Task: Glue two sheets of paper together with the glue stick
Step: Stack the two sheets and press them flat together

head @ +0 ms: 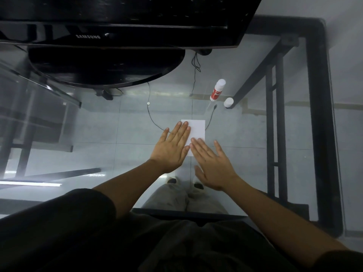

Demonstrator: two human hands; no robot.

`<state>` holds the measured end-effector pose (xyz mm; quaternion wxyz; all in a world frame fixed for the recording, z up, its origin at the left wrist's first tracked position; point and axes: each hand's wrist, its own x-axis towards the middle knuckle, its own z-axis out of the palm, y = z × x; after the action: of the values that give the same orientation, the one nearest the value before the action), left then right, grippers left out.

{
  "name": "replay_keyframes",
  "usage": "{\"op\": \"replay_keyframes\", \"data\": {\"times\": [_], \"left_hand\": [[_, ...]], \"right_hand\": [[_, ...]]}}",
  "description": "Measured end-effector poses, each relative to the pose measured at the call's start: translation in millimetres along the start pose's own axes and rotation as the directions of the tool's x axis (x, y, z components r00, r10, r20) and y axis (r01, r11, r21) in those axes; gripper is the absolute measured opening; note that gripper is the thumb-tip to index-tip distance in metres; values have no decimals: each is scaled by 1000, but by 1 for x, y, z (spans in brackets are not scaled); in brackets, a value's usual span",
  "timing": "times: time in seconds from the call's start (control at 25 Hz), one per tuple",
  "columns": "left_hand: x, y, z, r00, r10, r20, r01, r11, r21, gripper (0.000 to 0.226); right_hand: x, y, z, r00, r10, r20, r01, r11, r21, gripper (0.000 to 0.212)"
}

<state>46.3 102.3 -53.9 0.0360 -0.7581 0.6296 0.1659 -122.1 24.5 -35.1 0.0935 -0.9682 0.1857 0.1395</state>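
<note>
Both hands are lying flat, fingers spread, pressing on the small white rectangular paper (196, 130) on the clear glass table (245, 173) — the left hand (171, 148) covering its edge at nine o'clock, the right hand (213, 163) its corner at six o'clock. Neither grip is pinching anything. Only one white rectangle is showing, so the sheets are probably already stacked and the pressing-down step is in hand. The red-and-white glue stick (217, 90) is lying uncapped at one o'clock from the paper, well apart, its white cap (228, 102) just beside it. The next move is likely calling for smoothing outward — then recapping the stick.
</note>
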Motion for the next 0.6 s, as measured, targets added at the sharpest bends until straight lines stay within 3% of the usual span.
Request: {"op": "replay_keyframes", "data": {"times": [0.6], "left_hand": [[0, -1, 2, 1000, -2, -18, 2, 1000, 7, 59]], "right_hand": [[2, 29, -3, 996, 91, 6, -90, 988, -130, 59]]}}
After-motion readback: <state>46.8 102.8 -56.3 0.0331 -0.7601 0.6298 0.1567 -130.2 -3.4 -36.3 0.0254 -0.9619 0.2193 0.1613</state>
